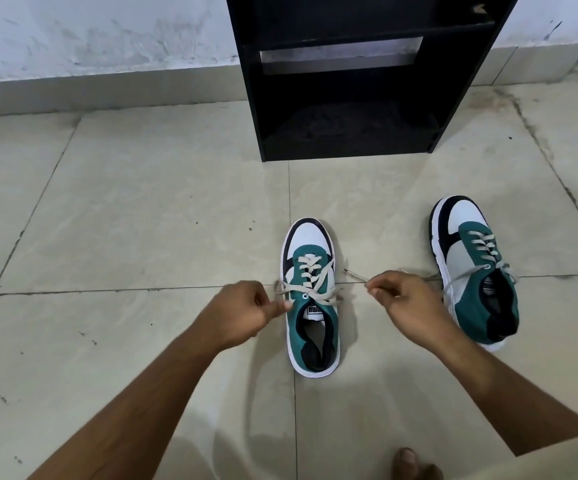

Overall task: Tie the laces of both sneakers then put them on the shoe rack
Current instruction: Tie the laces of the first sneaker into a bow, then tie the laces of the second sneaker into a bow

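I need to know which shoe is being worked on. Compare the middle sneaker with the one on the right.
The middle sneaker stands flat on its sole; the right sneaker leans over on its side. The middle one's lace ends are pulled out sideways by the left hand and right hand; the right one's laces lie loose, untouched. Both are green, white and black, toes pointing toward the black shoe rack, and neither is tied.

Near sneaker (312, 299) tongue label (315, 310): "PUMA", upside down; other sneaker's label unreadable
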